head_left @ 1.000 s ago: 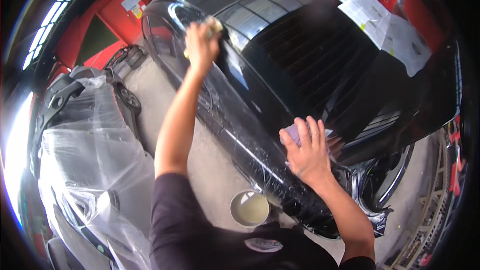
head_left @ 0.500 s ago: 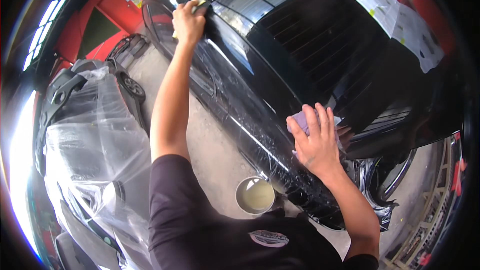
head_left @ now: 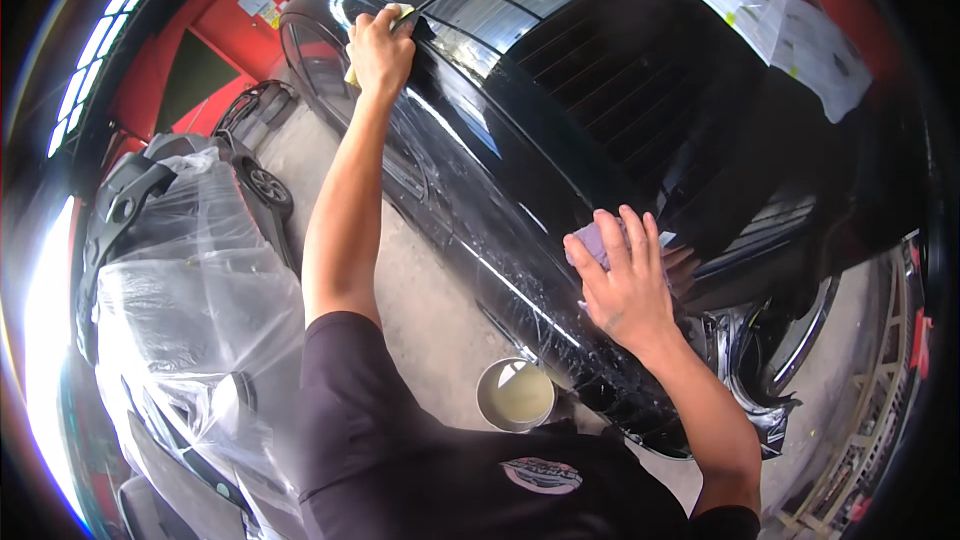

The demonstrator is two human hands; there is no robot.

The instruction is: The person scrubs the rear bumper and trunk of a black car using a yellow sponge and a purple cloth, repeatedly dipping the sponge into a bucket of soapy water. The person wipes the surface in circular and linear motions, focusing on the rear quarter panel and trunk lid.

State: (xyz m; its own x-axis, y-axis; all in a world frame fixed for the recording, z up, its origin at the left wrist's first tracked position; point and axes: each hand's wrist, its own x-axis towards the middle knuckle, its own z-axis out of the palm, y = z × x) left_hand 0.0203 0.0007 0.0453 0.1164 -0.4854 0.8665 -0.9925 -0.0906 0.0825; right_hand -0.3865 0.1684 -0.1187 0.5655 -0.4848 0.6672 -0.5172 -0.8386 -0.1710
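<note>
Stretched far forward, my left hand [head_left: 382, 52] is closed around a pale yellow pad [head_left: 403, 16] at the roof edge of a black car [head_left: 480, 190]. Only the pad's edges show past my fingers, so I cannot tell whether it is a sponge or a folded cloth. Nearer to me, my right hand [head_left: 628, 295] presses a bunched purple cloth [head_left: 590, 244] on the rear side panel, beside the back window [head_left: 610, 70]. Its fingers lie over the cloth. Wet streaks and droplets cover the panel below both hands.
A round bucket [head_left: 515, 418] of cloudy liquid stands on the concrete floor close to my body. On the left, clear plastic sheeting [head_left: 190, 300] covers loose car parts. Paper sheets [head_left: 735, 10] lie on the car at upper right. A rack [head_left: 865, 420] stands at lower right.
My right hand has shifted slightly left with the purple cloth. The left hand stays at the roof edge with the yellow pad, barely moved. The whole view has shifted a little.
</note>
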